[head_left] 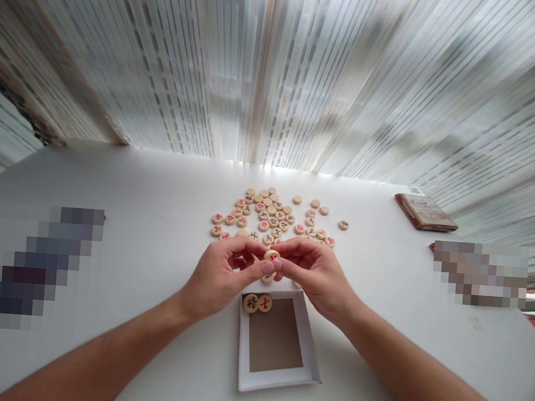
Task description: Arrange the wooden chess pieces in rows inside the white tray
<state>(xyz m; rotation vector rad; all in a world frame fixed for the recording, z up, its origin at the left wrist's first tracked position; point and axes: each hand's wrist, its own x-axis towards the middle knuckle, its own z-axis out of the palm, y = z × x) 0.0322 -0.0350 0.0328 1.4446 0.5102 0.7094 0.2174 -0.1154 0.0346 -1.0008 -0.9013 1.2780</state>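
Between the fingertips of my left hand [233, 268] and my right hand [311, 271] is a round wooden piece [271, 256] with a red mark, pinched by both. Just below my hands lies a shallow white box [243, 364] with a brown inside. In its upper left corner rest a piece with a black character [252, 303] and, touching it, a piece with a red character [264, 303]. Beyond my hands several round pieces [264, 214] are spread over the white table [165, 218], some with red or black characters, some blank side up. My fingers hide part of the nearest ones.
At the right lies a brown box or book [426, 212], with a pixelated item [480, 270] nearer to me. Another pixelated dark item [43, 261] is at the left. A striped curtain [276, 73] hangs behind the table's far edge.
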